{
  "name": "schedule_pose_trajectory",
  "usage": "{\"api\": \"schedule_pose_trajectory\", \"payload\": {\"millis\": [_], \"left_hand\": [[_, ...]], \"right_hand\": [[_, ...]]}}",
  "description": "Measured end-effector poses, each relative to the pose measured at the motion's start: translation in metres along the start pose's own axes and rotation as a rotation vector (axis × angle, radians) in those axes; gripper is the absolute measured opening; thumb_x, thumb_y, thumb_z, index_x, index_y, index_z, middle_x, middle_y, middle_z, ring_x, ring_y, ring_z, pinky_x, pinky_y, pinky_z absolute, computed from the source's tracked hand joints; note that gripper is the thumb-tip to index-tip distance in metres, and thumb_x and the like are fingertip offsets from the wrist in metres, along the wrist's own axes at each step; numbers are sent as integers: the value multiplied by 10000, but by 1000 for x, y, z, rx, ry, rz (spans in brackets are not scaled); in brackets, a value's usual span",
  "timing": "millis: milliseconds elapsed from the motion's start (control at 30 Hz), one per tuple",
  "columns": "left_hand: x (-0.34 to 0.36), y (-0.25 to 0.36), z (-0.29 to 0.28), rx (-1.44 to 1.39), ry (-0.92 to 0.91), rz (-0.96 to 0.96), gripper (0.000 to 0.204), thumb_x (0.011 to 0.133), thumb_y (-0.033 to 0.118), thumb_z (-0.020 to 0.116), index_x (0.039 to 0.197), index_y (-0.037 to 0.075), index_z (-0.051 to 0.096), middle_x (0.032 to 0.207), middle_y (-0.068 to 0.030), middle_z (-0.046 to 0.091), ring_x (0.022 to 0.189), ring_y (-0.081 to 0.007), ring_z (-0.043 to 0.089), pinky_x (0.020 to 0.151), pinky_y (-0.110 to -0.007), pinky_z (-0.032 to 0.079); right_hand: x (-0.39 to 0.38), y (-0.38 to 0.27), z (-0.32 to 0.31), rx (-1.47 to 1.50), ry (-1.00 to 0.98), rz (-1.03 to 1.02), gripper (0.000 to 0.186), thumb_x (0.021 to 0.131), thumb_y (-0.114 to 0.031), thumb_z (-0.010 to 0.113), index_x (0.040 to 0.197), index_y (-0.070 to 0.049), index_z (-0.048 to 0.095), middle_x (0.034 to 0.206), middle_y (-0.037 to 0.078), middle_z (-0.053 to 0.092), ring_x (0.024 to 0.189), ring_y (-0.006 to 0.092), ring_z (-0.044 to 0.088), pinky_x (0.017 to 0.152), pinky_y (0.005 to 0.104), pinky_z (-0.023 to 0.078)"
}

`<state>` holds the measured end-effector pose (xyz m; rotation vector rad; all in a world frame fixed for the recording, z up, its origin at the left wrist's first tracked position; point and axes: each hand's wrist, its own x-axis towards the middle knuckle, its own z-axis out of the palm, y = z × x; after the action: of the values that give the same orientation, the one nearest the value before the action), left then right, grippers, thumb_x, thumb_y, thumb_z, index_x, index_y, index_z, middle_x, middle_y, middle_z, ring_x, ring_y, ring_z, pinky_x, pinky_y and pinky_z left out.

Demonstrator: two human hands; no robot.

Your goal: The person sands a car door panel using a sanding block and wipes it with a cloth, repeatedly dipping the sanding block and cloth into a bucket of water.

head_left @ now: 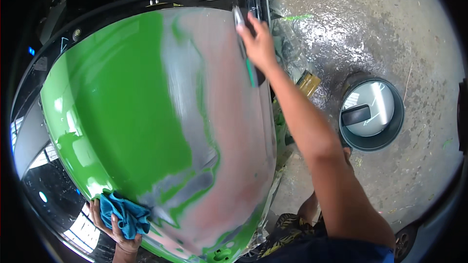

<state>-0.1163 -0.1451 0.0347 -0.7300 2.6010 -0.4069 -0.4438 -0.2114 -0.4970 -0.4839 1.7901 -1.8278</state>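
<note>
L hand (pixel 116 234) clutches crumpled blue cloth (pixel 126 213) at glossy curved green panel's (pixel 122 83) lower L edge; R hand (pixel 260 46) clasps long flat block (pixel 251 72) by upper R edge, nr matte pinkish patch (pixel 226 92). Round bucket (pixel 373 144) w/ liquid on rough concrete (pixel 419 180).

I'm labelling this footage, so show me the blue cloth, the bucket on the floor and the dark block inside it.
Blue cloth (pixel 131 216): head view, middle of its crumpled folds.
Bucket (pixel 373 142): head view, near side of its wall.
Dark block (pixel 357 115): head view, middle of its upper face.
</note>
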Motion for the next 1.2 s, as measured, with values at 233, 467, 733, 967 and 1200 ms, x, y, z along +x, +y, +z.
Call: {"api": "schedule_pose_trajectory", "payload": {"millis": [233,467,733,967,1200], "left_hand": [[-5,-1,-12,73,-48,-3,763,995,689,440,1615,257,338,1585,-326,296,1449,-555,320,1149,-777,221],[7,2,4,19,54,-1,791,996,698,416,1615,210,348,1586,-346,281,1461,-538,327,1191,-729,202],[0,-2,8,63,104,-36,743,961,506,613,1587,164,408,1600,-319,317,1485,-522,314,1206,-645,249],[8,3,10,39,143,-30,670,957,328,656,1548,71,470,1555,-304,381,1464,-474,370,1193,-571,300],[26,2,20,-27,254,35,587,1011,289,634,1522,42,487,1552,-198,463,1484,-415,369,1219,-537,292]], "right_hand": [[-224,-70,-21,83,-182,117,602,964,-203,731,1500,-24,524,1381,209,601,1302,342,591,1129,434,438],[-76,1,-25,-24,-38,47,551,975,-267,733,1431,-4,571,1202,206,632,1139,327,620,984,384,492],[-263,-41,-38,89,-140,197,569,973,-209,716,1490,-51,538,1330,193,604,1221,352,596,1051,435,470],[-375,-60,-61,21,-219,202,677,934,-286,763,1526,-76,509,1413,224,571,1319,393,540,1132,445,425],[-276,7,-75,42,-72,88,547,972,-289,734,1431,-33,583,1203,175,600,1113,316,594,990,390,466]]}}
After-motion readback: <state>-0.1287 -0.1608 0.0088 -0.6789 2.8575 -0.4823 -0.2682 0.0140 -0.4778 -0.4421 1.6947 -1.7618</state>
